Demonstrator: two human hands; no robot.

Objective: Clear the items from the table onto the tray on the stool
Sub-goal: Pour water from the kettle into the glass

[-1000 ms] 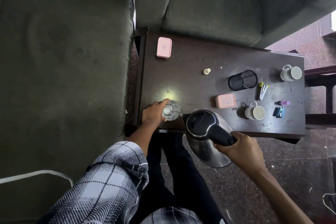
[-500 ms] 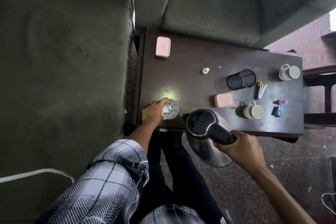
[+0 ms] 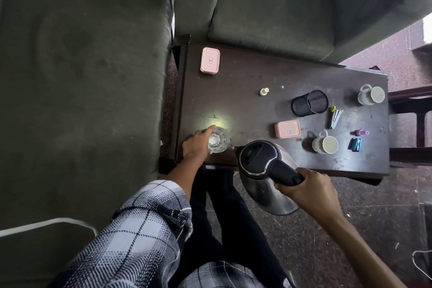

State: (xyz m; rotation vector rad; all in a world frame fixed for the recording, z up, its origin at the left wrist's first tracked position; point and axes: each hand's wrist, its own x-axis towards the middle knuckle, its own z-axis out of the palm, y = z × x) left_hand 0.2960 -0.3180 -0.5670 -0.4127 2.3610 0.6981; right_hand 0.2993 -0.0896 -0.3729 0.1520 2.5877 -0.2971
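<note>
A clear glass (image 3: 218, 140) stands near the front left corner of the dark wooden table (image 3: 245, 91). My left hand (image 3: 197, 145) wraps around its left side. My right hand (image 3: 308, 188) grips the black handle of a steel electric kettle (image 3: 261, 170), held tilted at the table's front edge with its spout toward the glass. Further on the table lie two pink boxes (image 3: 210, 61) (image 3: 288, 128), a small white bottle (image 3: 264, 91), a tipped black mesh cup (image 3: 309, 103), two mugs (image 3: 371, 94) (image 3: 325, 144), pens (image 3: 334, 115) and small items (image 3: 355, 144). No tray or stool is identifiable.
Grey sofa cushions (image 3: 81, 91) flank the table on the left and behind. A dark wooden frame (image 3: 411, 124) stands off the table's right end. Speckled stone floor (image 3: 350, 229) lies at the front right, with my dark trousers below the table edge.
Hardly anything has moved. Both hands keep their holds on the glass and the kettle, and the view has shifted only slightly.
</note>
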